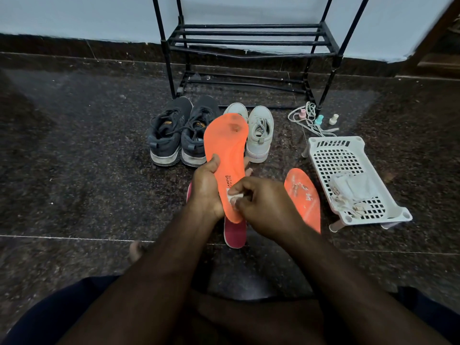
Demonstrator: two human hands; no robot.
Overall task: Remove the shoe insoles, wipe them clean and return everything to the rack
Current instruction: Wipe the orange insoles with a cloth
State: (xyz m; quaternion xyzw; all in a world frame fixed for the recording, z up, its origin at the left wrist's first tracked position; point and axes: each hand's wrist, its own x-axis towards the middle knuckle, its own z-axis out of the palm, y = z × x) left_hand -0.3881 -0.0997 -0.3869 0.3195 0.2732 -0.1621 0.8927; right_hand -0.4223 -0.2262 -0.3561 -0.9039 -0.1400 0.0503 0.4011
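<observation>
My left hand (205, 189) grips an orange insole (225, 145) by its heel half and holds it upright, toe end up; dark smudges mark the toe. My right hand (261, 202) pinches a small white wipe (235, 196) against the insole's heel. A second orange insole (302, 195) lies on the floor to the right, flecked with white bits. Under my hands lies a pink insole (235, 234), mostly hidden. A dark grey pair of sneakers (178, 133) and a white pair of sneakers (258, 130) stand in front of the black metal shoe rack (249, 43), whose shelves are bare.
A white perforated plastic basket (348, 175) lies on the floor at right with crumpled wipes in it. Loose shoelaces (311, 120) and small bottles (333, 119) sit by the rack's right leg. The floor is dark speckled stone. My bare foot (137, 250) shows lower left.
</observation>
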